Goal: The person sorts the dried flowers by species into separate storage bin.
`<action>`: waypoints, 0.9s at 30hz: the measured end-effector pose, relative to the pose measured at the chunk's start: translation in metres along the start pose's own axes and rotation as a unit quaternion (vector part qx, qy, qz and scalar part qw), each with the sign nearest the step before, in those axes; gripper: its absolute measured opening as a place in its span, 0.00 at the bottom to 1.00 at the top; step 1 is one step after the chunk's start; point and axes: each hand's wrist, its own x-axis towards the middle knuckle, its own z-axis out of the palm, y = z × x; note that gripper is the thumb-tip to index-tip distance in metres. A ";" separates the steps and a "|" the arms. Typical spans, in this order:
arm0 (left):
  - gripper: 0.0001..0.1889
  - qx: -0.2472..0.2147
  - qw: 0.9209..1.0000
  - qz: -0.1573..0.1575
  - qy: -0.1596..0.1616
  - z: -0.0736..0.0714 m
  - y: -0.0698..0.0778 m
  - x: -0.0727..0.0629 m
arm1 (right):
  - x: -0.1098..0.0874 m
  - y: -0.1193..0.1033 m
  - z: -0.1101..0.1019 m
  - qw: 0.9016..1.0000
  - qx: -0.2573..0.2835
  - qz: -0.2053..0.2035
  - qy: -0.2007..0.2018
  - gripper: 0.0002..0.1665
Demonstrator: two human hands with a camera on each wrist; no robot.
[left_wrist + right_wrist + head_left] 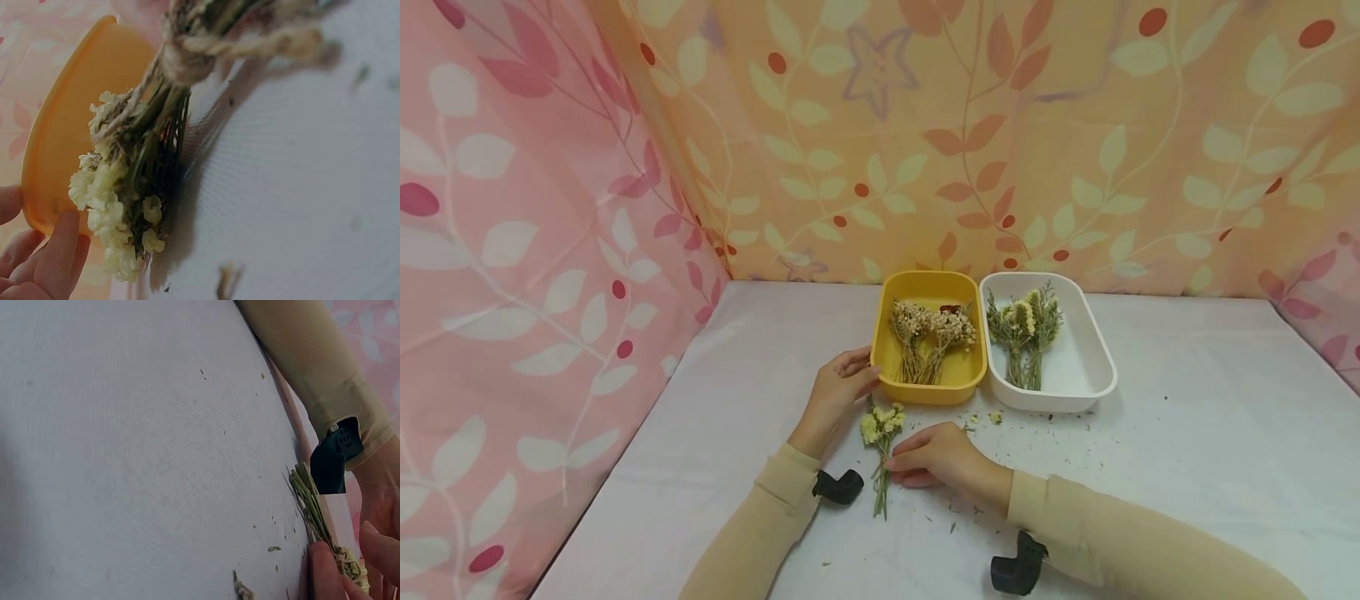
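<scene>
Yellow statice-like flowers form a small dried bouquet [882, 427], its stems bound with twine in the left wrist view. My right hand [946, 461] pinches the stems from the right with thumb and fingers, just above the white table. Its blossoms point toward the yellow tray [886, 385]. At that tray's front left corner, my left hand [837, 397] touches the outer wall with extended fingers [59, 250] and thumb. Two dried bunches with small cream blossoms [928, 333] lie inside the yellow tray, a dark red bloom showing at the top.
A white tray [1097, 375] stands against the yellow one's right side and holds bunches of yellow and green dried flowers [1026, 333]. Plant crumbs and a fallen blossom [996, 417] are scattered on the white tablecloth [1195, 433]. Patterned fabric [1060, 142] hangs behind the table.
</scene>
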 end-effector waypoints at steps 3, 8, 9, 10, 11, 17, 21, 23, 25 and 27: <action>0.24 -0.001 1.000 -0.003 0.001 -0.001 0.001 0.000 | 0.002 -0.001 0.003 1.000 -0.006 0.001 -0.004 0.14; 0.25 -0.002 1.000 -0.007 0.000 -0.001 0.001 -0.001 | 0.004 -0.003 0.007 0.999 -0.031 0.005 -0.002 0.11; 0.25 -0.003 1.000 -0.009 0.000 -0.001 0.001 -0.001 | 0.004 -0.003 0.008 0.999 -0.040 0.005 -0.003 0.11; 0.25 -0.004 1.000 -0.008 -0.001 -0.001 0.001 -0.001 | 0.005 -0.004 0.009 0.999 -0.048 0.005 -0.004 0.10; 0.25 -0.005 1.000 -0.007 -0.001 -0.001 0.001 -0.001 | 0.006 -0.004 0.010 0.998 -0.055 0.004 -0.005 0.10; 0.25 -0.008 1.000 0.002 -0.001 -0.001 0.000 0.000 | 0.009 -0.007 0.013 0.998 -0.066 0.004 -0.005 0.08; 0.25 -0.012 1.000 -0.001 -0.003 -0.001 0.001 0.000 | 0.011 -0.006 0.013 0.998 -0.055 0.001 -0.006 0.07; 0.25 -0.011 1.000 0.001 -0.005 -0.001 0.000 0.000 | 0.012 -0.005 0.013 0.999 -0.052 0.000 -0.008 0.06; 0.26 -0.011 1.000 0.001 -0.006 -0.002 0.000 0.000 | 0.012 -0.006 0.013 0.999 -0.054 0.001 -0.009 0.06; 0.26 -0.011 1.000 0.002 -0.008 -0.002 0.000 -0.001 | 0.012 -0.006 0.013 0.998 -0.058 0.004 -0.009 0.06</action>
